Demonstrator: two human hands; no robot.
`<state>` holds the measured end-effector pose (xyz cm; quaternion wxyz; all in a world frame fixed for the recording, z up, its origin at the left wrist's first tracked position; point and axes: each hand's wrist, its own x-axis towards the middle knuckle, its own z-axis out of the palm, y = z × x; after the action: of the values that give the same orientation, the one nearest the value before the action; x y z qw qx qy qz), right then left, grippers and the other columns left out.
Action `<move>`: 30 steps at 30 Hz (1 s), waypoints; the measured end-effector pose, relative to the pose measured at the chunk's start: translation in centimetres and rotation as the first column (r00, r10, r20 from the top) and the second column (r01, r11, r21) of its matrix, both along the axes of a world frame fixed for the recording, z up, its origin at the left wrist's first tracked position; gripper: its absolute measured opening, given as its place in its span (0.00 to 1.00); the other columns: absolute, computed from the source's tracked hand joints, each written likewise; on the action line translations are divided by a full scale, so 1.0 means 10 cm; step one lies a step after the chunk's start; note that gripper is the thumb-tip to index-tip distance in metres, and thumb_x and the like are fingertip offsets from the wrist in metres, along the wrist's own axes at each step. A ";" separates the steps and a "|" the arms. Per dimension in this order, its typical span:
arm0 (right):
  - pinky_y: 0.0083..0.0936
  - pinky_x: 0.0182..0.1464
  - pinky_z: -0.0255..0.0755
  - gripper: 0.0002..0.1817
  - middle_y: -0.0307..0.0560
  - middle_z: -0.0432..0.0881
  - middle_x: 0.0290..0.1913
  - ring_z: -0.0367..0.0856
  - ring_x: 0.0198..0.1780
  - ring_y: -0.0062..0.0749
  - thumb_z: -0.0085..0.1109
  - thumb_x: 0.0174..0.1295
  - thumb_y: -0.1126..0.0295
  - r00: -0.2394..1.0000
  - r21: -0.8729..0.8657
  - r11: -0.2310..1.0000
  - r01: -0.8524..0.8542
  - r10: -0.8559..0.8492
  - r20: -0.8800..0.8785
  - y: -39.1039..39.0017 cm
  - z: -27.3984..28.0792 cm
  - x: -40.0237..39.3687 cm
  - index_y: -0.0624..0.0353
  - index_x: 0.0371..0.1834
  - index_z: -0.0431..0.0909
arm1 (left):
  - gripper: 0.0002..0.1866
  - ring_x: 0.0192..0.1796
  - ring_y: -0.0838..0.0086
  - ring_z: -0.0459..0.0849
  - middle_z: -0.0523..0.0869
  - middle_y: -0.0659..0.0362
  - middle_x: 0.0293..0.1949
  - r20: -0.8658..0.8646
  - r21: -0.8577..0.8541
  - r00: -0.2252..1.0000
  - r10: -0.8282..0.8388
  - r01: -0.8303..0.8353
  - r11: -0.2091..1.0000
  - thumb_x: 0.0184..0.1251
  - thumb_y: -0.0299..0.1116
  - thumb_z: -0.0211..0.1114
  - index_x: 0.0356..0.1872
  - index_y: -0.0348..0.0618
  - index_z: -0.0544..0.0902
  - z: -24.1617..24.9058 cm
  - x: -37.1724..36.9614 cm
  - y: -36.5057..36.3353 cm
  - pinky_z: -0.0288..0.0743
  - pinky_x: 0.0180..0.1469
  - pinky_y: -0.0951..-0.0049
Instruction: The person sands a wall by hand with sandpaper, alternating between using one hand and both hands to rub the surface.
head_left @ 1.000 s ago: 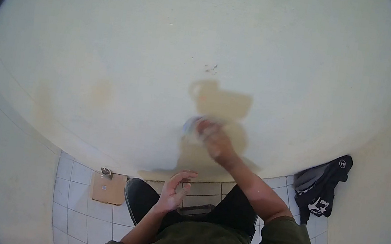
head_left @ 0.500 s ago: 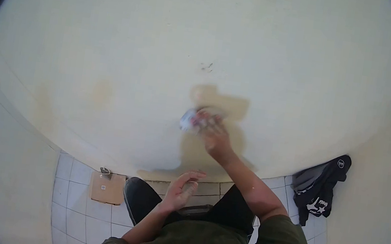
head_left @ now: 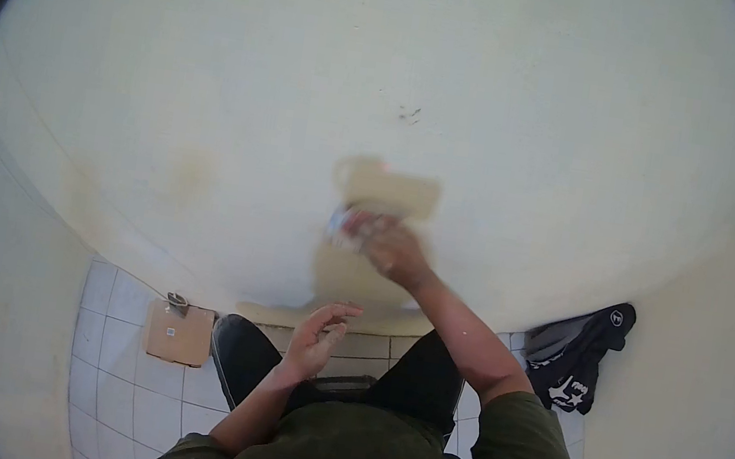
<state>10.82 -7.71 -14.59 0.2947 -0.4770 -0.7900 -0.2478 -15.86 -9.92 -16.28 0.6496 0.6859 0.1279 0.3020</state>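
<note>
Against the pale wall (head_left: pixel 263 102), my right hand (head_left: pixel 397 254) is closed on a crumpled white-and-red piece (head_left: pixel 348 227). Motion blurs it, so whether it is cloth or paper cannot be made out. The piece appears to touch the wall, and a shadow of the hand and head falls around it. My left hand (head_left: pixel 314 339) hangs lower down in front of my lap, fingers apart and holding nothing. Whitish dust shows on its fingers.
Small dark chips (head_left: pixel 410 115) mark the wall above my right hand. Flat brown cardboard (head_left: pixel 179 335) lies on the tiled floor (head_left: pixel 116 382) at left, with a small metallic object (head_left: pixel 177 301) by it. Dark clothing (head_left: pixel 577 358) lies at right by the wall's base.
My right hand and the white-and-red piece have shifted slightly left in view. The whole scene has slid with the camera; my left hand stays open.
</note>
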 end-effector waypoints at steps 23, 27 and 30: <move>0.45 0.70 0.71 0.25 0.49 0.80 0.66 0.80 0.66 0.45 0.57 0.53 0.80 0.989 -0.100 0.988 0.120 -0.110 0.096 -0.35 -0.19 0.30 0.59 0.57 0.82 | 0.15 0.65 0.71 0.77 0.82 0.55 0.60 0.104 -0.155 0.993 0.050 -0.034 0.987 0.75 0.22 0.55 0.59 0.35 0.80 -0.11 -0.39 0.03 0.65 0.69 0.70; 0.52 0.75 0.62 0.29 0.59 0.76 0.70 0.73 0.72 0.54 0.54 0.54 0.81 0.938 0.384 0.858 0.340 -0.337 -0.078 -0.31 1.09 0.32 0.66 0.64 0.78 | 0.16 0.65 0.71 0.76 0.81 0.54 0.61 0.080 -0.122 0.996 0.049 -0.039 0.992 0.76 0.23 0.55 0.61 0.35 0.79 -0.17 -0.45 0.06 0.65 0.70 0.69; 0.56 0.76 0.57 0.27 0.63 0.75 0.71 0.69 0.75 0.59 0.54 0.54 0.81 0.888 0.501 0.734 0.459 -0.368 -0.274 -0.26 1.22 0.29 0.68 0.61 0.79 | 0.17 0.65 0.70 0.77 0.81 0.54 0.62 0.084 -0.090 0.996 0.034 -0.026 0.996 0.77 0.24 0.55 0.63 0.37 0.78 -0.08 -0.41 0.09 0.65 0.70 0.68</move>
<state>13.73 -10.35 -2.39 0.4177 -0.5530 -0.5322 -0.4862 -19.94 -9.01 -17.11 0.6798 0.6407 0.1235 0.3347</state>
